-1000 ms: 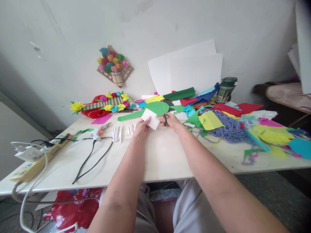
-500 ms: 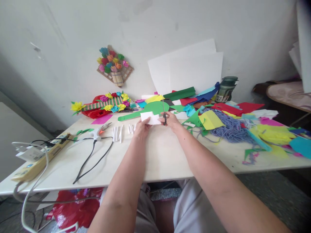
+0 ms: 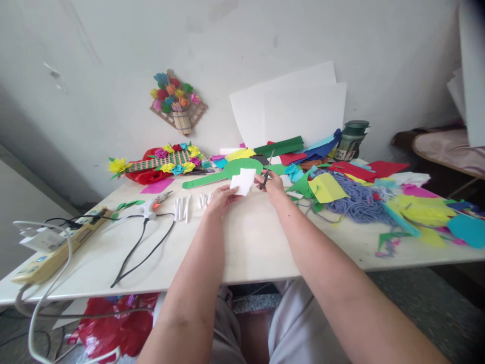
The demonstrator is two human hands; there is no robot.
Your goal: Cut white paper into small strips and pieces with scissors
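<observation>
Left hand point(image 3: 223, 200): thumb and fingers pinched together on the lower left of white paper point(image 3: 247, 178). Paper is up off the table point(image 3: 250, 247), in front of the green guitar-shaped cutout point(image 3: 246, 163). Stepped outline; can't tell if it's two overlapping pieces or one notched sheet. Right hand point(image 3: 276, 188): closed round dark-handled scissors point(image 3: 267, 174), blades pointing up and away toward the wall, just right of the paper and apparently off it. Blade gap too small to read. Right fingertips sit close to the paper's right edge; contact unclear.

Step in hand looks like trimming the paper. To do it well: keep the left pinch well back from the cut line, hold the sheet taut and flat, feed it deep into the blades rather than snipping at the tips, and turn the paper, not the wrist. If it's layered, line up the edges first. Main risks, in my judgement: thin paper bending between the blades, or a nick in the green cutout behind. Small white rolls point(image 3: 187, 208) lie left of the left hand, near the glue gun point(image 3: 149, 209); better keep offcuts clear of both.
</observation>
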